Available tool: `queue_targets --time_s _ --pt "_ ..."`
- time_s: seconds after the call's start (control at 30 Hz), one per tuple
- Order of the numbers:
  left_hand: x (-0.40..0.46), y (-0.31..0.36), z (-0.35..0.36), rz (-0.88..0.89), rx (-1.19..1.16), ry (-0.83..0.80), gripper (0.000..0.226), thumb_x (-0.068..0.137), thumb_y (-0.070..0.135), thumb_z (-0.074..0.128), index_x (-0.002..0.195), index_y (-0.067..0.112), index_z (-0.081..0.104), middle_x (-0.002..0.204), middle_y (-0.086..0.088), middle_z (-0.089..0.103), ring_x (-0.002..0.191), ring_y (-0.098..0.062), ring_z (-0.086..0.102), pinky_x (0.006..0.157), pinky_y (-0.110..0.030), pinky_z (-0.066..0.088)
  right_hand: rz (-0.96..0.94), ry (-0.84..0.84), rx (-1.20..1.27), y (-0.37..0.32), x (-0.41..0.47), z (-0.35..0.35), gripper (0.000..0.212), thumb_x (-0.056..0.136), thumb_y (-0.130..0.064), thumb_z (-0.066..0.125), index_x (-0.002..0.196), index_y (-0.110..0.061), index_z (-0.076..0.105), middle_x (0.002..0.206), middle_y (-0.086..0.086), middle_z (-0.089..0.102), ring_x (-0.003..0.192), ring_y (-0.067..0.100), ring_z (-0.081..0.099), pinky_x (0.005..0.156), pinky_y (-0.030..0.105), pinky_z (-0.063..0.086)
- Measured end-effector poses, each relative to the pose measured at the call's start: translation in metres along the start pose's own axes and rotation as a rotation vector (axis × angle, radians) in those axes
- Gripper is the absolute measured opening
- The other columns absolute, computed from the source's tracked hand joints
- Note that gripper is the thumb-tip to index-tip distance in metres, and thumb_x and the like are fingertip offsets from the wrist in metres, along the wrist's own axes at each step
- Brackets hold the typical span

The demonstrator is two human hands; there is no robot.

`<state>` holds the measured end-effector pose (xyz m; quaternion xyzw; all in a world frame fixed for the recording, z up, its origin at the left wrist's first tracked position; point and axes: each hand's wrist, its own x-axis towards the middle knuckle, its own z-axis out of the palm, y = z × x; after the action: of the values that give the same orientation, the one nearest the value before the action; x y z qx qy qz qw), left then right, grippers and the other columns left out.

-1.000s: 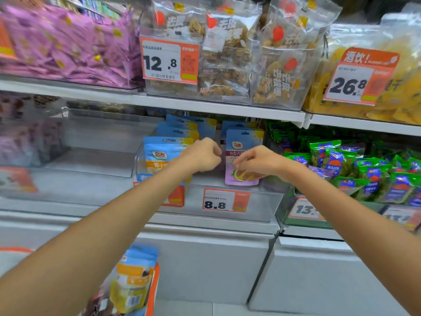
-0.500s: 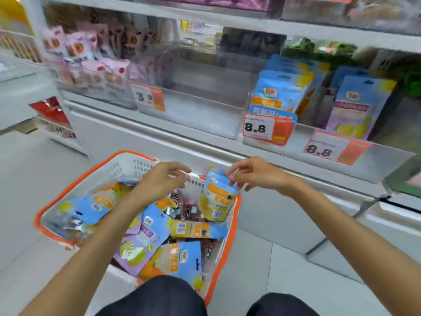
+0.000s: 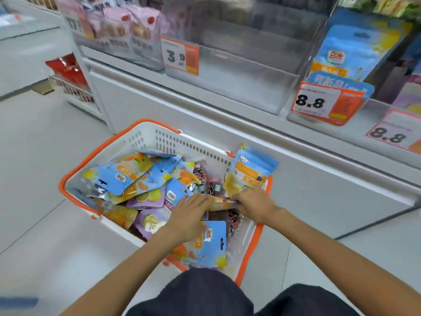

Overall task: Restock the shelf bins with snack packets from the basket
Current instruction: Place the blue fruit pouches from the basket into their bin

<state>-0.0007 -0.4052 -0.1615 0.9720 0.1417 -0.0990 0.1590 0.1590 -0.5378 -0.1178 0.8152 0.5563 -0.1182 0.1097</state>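
Left hand (image 3: pixel 190 212) lies with straight fingers flat on an orange packet (image 3: pixel 219 202) while the right hand (image 3: pixel 255 205) pinches its other end, inside the white, orange-rimmed basket (image 3: pixel 173 139) heaped with blue, orange and purple snack packets (image 3: pixel 127 176). One blue-and-orange packet (image 3: pixel 249 172) stands upright against the basket's far right corner. On the shelf above, a clear bin (image 3: pixel 239 65) sits beside another bin holding a blue pouch (image 3: pixel 348 53).

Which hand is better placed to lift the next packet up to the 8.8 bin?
Right, probably. The right hand already grips the orange-edged packet at the basket's shelf-side end, below the 8.8 bin. The left hand only lies flat on it, fingers straight.
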Motion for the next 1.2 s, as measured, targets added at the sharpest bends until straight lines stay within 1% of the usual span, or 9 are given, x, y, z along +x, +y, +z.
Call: queue_targets --time_s 0.13,0.23,0.47,0.63,0.73,0.8,0.93,1.1,1.2 --pt "0.026 0.012 -0.012 -0.041 0.012 0.259 0.042 0.092 0.04 0.055 0.132 0.028 0.051 0.123 0.004 0.058 0.118 -0.021 0.052 0.092 -0.033 0.039 0.1 0.276 0.343 0.011 -0.011 -0.019 0.038 0.087 -0.06 0.05 0.097 -0.031 0.073 0.095 -0.006 0.072 0.092 0.014 0.062 0.072 0.034 0.05" --pt "0.029 0.004 -0.022 -0.109 -0.085 0.316 0.021 0.096 0.032 0.051 0.103 0.028 0.07 0.097 0.004 0.063 0.096 -0.023 0.06 0.061 -0.032 0.038 0.364 0.54 0.351 0.038 -0.016 -0.027 0.039 0.09 -0.045 0.055 0.118 -0.02 0.064 0.118 -0.002 0.06 0.112 0.019 0.051 0.083 0.036 0.047" --pt "0.012 -0.014 -0.038 -0.306 -0.531 0.508 0.018 0.094 0.032 0.057 0.101 0.022 0.07 0.098 0.004 0.069 0.087 -0.015 0.062 0.072 -0.034 0.051 0.466 0.436 0.252 0.05 -0.004 -0.005 0.033 0.086 -0.035 0.064 0.106 -0.01 0.057 0.108 0.005 0.053 0.102 0.026 0.05 0.079 0.034 0.042" --pt "0.012 -0.036 -0.033 -0.465 -0.922 0.411 0.015 0.097 0.023 0.052 0.084 0.018 0.057 0.097 -0.004 0.063 0.079 -0.021 0.06 0.074 -0.045 0.051 0.464 0.135 0.608 0.037 0.003 -0.017 0.028 0.099 -0.035 0.043 0.086 -0.013 0.053 0.075 0.002 0.053 0.074 0.025 0.052 0.059 0.029 0.032" --pt "0.009 -0.045 -0.015 -0.528 -1.086 0.289 0.021 0.098 0.014 0.049 0.077 0.011 0.046 0.086 -0.015 0.057 0.067 -0.025 0.052 0.066 -0.042 0.045 0.443 0.098 1.025 0.024 0.007 -0.036 0.026 0.098 -0.025 0.043 0.081 -0.011 0.058 0.077 0.005 0.061 0.067 0.021 0.057 0.054 0.027 0.043" --pt "0.008 -0.046 -0.005 -0.581 -1.137 0.169 0.024 0.098 0.009 0.047 0.076 0.007 0.04 0.071 -0.012 0.045 0.058 -0.022 0.045 0.057 -0.036 0.042 0.343 -0.177 1.337 0.012 0.013 -0.052 0.033 0.101 -0.035 0.039 0.093 -0.016 0.065 0.089 0.002 0.067 0.071 0.015 0.06 0.057 0.021 0.049" --pt "0.007 -0.051 0.002 -0.68 -1.198 0.179 0.026 0.098 0.007 0.047 0.074 0.008 0.035 0.063 -0.007 0.032 0.053 -0.019 0.036 0.052 -0.029 0.037 0.301 -0.278 1.101 0.006 0.042 -0.044 0.042 0.101 -0.031 0.041 0.127 0.0 0.054 0.129 0.02 0.054 0.087 0.02 0.048 0.066 0.025 0.041" --pt "0.009 -0.055 -0.009 -0.677 -1.254 0.139 0.026 0.092 -0.006 0.052 0.07 0.006 0.044 0.05 -0.002 0.049 0.044 -0.015 0.049 0.051 -0.027 0.043 0.33 -0.384 0.933 0.005 0.062 0.009 0.059 0.087 -0.031 0.066 0.134 -0.005 0.042 0.132 0.01 0.055 0.112 0.024 0.059 0.095 0.037 0.05" --pt "0.018 -0.056 -0.015 -0.649 -1.271 0.141 0.021 0.085 -0.01 0.058 0.081 0.011 0.059 0.081 -0.01 0.067 0.071 -0.021 0.062 0.063 -0.029 0.046 0.311 -0.335 0.877 0.002 0.07 0.018 0.064 0.086 -0.033 0.068 0.136 -0.007 0.038 0.135 0.008 0.051 0.116 0.024 0.056 0.094 0.035 0.049"
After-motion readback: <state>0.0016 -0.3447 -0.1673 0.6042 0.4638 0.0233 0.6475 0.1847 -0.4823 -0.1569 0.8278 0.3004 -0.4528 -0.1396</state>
